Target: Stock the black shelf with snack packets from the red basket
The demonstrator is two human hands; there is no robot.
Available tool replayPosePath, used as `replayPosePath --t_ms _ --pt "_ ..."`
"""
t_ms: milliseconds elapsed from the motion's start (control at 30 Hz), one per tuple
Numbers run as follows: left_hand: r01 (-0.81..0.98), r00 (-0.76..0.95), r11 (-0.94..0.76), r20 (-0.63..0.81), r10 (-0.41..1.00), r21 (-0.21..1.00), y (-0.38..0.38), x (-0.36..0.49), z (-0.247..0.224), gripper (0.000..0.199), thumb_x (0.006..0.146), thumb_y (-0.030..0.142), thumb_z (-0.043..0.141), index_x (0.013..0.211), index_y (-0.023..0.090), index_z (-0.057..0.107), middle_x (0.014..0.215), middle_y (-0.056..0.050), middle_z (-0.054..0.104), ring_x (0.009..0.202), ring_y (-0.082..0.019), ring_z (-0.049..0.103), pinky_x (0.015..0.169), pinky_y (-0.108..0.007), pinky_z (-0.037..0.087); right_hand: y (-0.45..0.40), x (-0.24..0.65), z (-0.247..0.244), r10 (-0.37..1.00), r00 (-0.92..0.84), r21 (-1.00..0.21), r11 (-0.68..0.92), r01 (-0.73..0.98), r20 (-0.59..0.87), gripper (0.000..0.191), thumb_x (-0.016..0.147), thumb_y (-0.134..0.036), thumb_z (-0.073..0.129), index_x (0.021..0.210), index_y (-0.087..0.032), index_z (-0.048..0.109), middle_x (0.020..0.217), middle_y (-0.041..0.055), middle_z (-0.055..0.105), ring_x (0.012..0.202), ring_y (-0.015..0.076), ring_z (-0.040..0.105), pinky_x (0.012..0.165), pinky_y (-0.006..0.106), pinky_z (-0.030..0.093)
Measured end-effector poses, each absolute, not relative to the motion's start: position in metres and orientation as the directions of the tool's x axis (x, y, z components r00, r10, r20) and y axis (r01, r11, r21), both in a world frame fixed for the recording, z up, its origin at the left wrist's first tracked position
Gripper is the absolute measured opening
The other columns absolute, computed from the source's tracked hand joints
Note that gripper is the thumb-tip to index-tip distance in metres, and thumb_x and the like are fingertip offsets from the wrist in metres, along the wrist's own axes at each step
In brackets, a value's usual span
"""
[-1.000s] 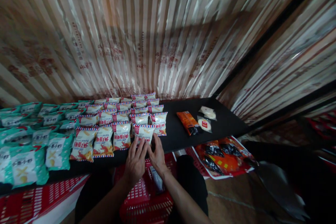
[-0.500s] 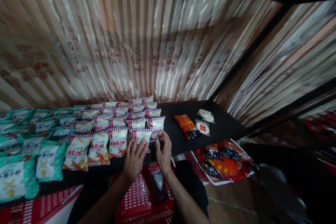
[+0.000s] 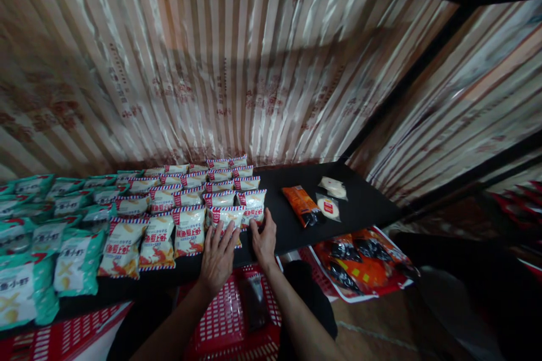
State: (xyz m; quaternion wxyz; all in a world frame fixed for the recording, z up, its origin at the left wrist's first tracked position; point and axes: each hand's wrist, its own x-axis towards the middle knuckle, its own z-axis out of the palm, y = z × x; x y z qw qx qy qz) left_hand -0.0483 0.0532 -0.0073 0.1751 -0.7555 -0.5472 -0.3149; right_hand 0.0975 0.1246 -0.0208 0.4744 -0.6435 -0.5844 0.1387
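Note:
White snack bags [image 3: 189, 231] with red lettering and striped blue-and-red edges stand in rows on the black table. My left hand [image 3: 218, 256] lies with its fingers spread over the lower front of the rightmost front snack bag [image 3: 225, 217], which it partly hides. My right hand [image 3: 264, 240] is at the lower right corner of the snack bag [image 3: 253, 201] behind it. Its thumb and fingers are apart and close around that corner, without a visible grip.
Teal snack bags [image 3: 76, 262] fill the left side of the table. An orange packet [image 3: 300, 205] and small clear packets [image 3: 328, 208] lie to the right. Below are a red basket [image 3: 220, 304] between the knees and a tray of orange packets [image 3: 355, 295].
My right hand has shifted very slightly up along the bag's corner. The left hand stays on the front bag, and the bags have barely moved.

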Motion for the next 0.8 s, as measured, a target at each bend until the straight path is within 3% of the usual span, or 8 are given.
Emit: replayPosePath --t_ms 167,400,667,800 --pt "0.938 0.193 -0.333 0.66 0.726 0.093 0.054 -0.0459 -0.0069 0.047 0.085 0.022 0.044 0.132 0.023 0.043 0.139 -0.002 0.043 0.137 -0.024 0.018 0.112 -0.046 0.016 0.1227 0.0979 -0.0216 0.864 0.293 -0.757 0.143 0.638 0.41 0.054 0.085 -0.048 0.04 0.122 -0.009 0.048 0.108 0.0172 0.058 0.1 0.0275 0.05 0.085 0.042 0.041" --pt "0.934 0.185 -0.337 0.651 0.736 0.116 0.057 -0.0462 -0.003 0.047 0.086 0.02 0.042 0.132 0.023 0.042 0.14 -0.002 0.042 0.136 -0.025 0.019 0.111 -0.048 0.018 0.1208 0.0976 -0.0245 0.842 0.306 -0.747 0.159 0.645 0.444 0.051 0.086 -0.047 0.041 0.12 -0.01 0.048 0.107 0.0169 0.058 0.099 0.0278 0.05 0.082 0.042 0.041" --pt "0.937 0.213 -0.34 0.64 0.738 0.081 0.0574 -0.0526 -0.0071 0.049 0.085 0.018 0.045 0.133 0.024 0.042 0.141 -0.001 0.041 0.137 -0.024 0.017 0.111 -0.046 0.02 0.1203 0.0966 -0.0233 0.834 0.307 -0.727 0.155 0.669 0.46 0.051 0.086 -0.046 0.04 0.12 -0.009 0.048 0.104 0.0175 0.057 0.097 0.028 0.049 0.087 0.045 0.04" --pt "0.935 0.217 -0.344 0.641 0.737 0.079 0.0559 -0.0537 -0.0096 0.049 0.085 0.018 0.045 0.134 0.023 0.04 0.141 -0.002 0.04 0.137 -0.025 0.018 0.111 -0.047 0.02 0.1189 0.0961 -0.0205 0.808 0.287 -0.699 0.2 0.686 0.514 0.051 0.086 -0.043 0.041 0.125 -0.009 0.043 0.113 0.0185 0.054 0.106 0.0285 0.046 0.092 0.048 0.037"
